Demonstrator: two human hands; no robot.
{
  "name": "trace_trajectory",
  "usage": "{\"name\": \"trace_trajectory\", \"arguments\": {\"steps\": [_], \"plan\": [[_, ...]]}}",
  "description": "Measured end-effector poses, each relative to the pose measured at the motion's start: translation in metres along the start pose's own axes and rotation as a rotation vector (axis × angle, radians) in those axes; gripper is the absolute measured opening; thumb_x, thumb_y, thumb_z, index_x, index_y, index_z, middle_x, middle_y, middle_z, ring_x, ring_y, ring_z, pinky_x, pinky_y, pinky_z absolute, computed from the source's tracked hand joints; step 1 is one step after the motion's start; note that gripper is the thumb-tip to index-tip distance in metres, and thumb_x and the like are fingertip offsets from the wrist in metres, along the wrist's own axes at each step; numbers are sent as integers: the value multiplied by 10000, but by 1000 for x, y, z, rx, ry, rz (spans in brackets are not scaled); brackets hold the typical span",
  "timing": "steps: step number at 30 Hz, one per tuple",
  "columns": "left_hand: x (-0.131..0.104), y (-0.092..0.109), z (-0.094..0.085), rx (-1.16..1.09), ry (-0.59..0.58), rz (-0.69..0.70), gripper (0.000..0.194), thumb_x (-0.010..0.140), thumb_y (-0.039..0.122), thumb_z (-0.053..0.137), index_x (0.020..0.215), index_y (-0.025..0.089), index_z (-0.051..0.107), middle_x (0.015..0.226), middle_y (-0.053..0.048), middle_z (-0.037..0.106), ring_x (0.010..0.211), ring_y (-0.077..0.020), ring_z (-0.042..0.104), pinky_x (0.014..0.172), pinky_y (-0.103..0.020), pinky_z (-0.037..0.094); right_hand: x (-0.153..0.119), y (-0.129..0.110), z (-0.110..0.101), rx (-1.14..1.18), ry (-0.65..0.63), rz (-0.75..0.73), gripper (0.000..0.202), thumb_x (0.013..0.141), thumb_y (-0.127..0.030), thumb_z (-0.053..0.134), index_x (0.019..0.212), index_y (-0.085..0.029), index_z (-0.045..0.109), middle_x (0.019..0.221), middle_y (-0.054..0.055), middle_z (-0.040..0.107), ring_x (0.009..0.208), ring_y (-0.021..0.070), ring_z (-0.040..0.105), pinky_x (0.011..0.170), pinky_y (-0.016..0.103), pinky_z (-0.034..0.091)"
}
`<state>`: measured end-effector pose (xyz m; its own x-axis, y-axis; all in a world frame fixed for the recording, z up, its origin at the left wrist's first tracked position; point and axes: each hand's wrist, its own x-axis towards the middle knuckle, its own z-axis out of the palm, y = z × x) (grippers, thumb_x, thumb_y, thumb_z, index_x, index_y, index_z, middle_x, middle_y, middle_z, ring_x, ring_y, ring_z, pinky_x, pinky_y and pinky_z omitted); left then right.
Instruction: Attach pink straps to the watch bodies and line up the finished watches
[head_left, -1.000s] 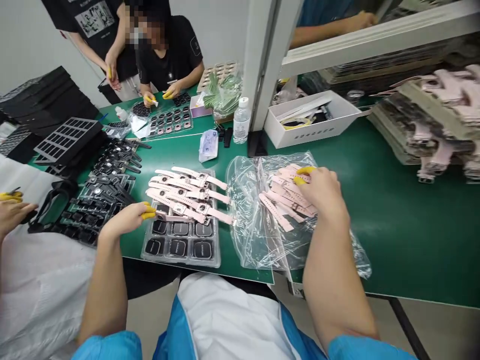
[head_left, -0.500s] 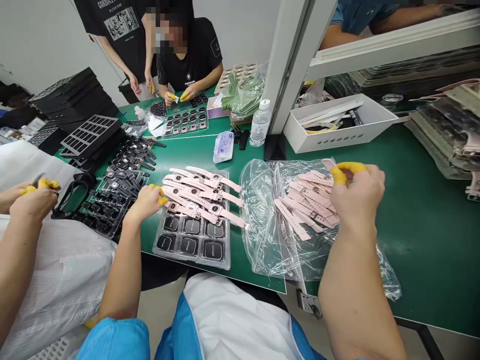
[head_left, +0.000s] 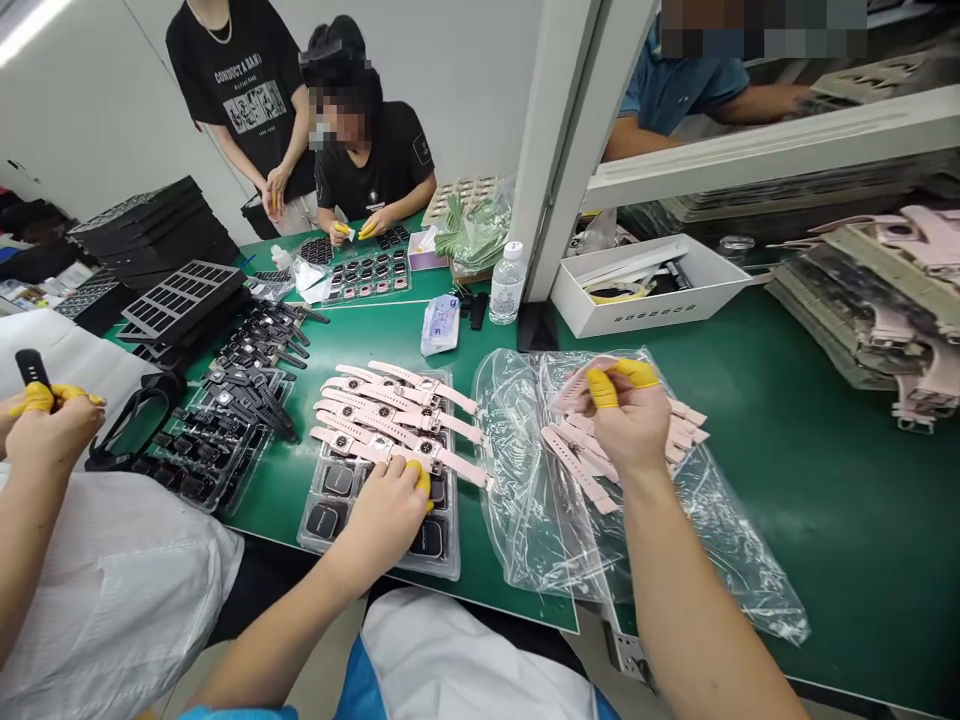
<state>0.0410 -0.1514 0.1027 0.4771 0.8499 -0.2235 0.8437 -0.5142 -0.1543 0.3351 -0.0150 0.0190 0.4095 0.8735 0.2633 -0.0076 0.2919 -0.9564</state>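
Observation:
My right hand [head_left: 634,415], with yellow finger cots, pinches a pink watch strap [head_left: 576,386] above a pile of pink straps [head_left: 579,468] on a clear plastic bag [head_left: 517,520]. My left hand [head_left: 386,515] reaches over the clear tray [head_left: 452,535], its fingers curled together near the black square watch faces [head_left: 340,481]. Its fingertips are turned down, and whatever lies between them is hidden. Several watches with pink straps [head_left: 386,412] lie across the far part of this tray, some with their round sensor backs up.
A co-worker's hands [head_left: 52,420] hold a black strap at the left, beside black-strapped watches [head_left: 251,390]. A water bottle [head_left: 508,285], a tissue pack [head_left: 440,325] and a white box [head_left: 652,290] stand farther back. Stacked trays [head_left: 855,300] rise at the right. Two people are across the table.
My left hand has moved right, from beside the tray to over its watch faces. My right hand has come left and lower with the pink strap. The view has tilted up slightly.

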Motion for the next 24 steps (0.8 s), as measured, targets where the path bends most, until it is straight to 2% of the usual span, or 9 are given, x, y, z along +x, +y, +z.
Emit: {"name": "trace_trajectory", "arguments": {"steps": [2, 6, 8, 11, 14, 17, 19, 21, 24], "plan": [[4, 0, 1, 15, -16, 26, 204, 1019, 178, 524, 1026, 119, 719, 1072, -160, 687, 1022, -310, 617, 835, -437, 508, -4, -5, 6, 181, -103, 74, 426, 829, -590, 803, 981, -235, 626, 874, 47, 737, 579, 152, 637, 501, 262, 492], [10, -2, -1, 13, -36, 19, 236, 1032, 172, 481, 1014, 123, 711, 1092, -163, 690, 1038, -324, 626, 824, -444, 507, -12, -17, 10, 484, -291, 198, 381, 854, -596, 773, 1011, -257, 701, 1023, 61, 781, 812, 212, 750, 624, 311, 607], [10, -5, -8, -14, -56, 24, 256, 1057, 190, 458, 1014, 128, 703, 1084, -149, 701, 1025, -308, 641, 825, -425, 507, -13, -21, 10, 599, -362, 260, 424, 893, -660, 688, 1007, -256, 747, 1048, 74, 781, 889, 240, 756, 693, 359, 634], [9, -17, -30, -132, -71, 52, 218, 1053, 221, 489, 949, 151, 668, 970, -106, 704, 917, -260, 655, 772, -373, 494, -14, -21, 9, 708, -404, 333, 508, 915, -730, 604, 960, -260, 790, 1041, 85, 776, 898, 258, 743, 739, 396, 632], [13, -31, -59, -323, 44, 55, 169, 1037, 254, 514, 942, 183, 634, 915, -70, 696, 853, -226, 653, 730, -336, 478, -15, -21, 10, 754, -414, 394, 565, 905, -774, 576, 920, -258, 805, 1041, 94, 767, 909, 268, 727, 786, 416, 619], [33, -42, -78, -526, 194, 59, 161, 1032, 305, 517, 979, 204, 631, 943, -58, 716, 849, -212, 668, 725, -318, 472, -18, -21, 13, 794, -434, 441, 647, 875, -827, 553, 968, -242, 813, 1097, 108, 756, 1006, 286, 713, 907, 441, 598], [55, -46, -76, -663, 251, 43, 170, 1023, 334, 533, 967, 209, 633, 934, -49, 729, 838, -206, 679, 722, -313, 474, -20, -20, 16, 814, -471, 444, 658, 845, -824, 591, 1047, -235, 805, 1169, 115, 745, 1108, 306, 691, 1009, 469, 562], [79, -47, -61, -828, 303, 15, 158, 1007, 347, 558, 993, 214, 640, 979, -45, 750, 877, -203, 697, 750, -310, 493, -23, -18, 21, 803, -489, 421, 586, 820, -749, 690, 1095, -241, 783, 1205, 108, 734, 1179, 314, 666, 1087, 489, 516], [111, -43, -25, -1133, 398, -34, 190, 982, 337, 572, 1113, 209, 623, 1135, -73, 752, 1002, -202, 713, 835, -318, 537, -27, -15, 29, 702, -420, 411, 347, 780, -462, 872, 1029, -262, 736, 1059, 43, 718, 1061, 237, 690, 1071, 421, 523]]}}
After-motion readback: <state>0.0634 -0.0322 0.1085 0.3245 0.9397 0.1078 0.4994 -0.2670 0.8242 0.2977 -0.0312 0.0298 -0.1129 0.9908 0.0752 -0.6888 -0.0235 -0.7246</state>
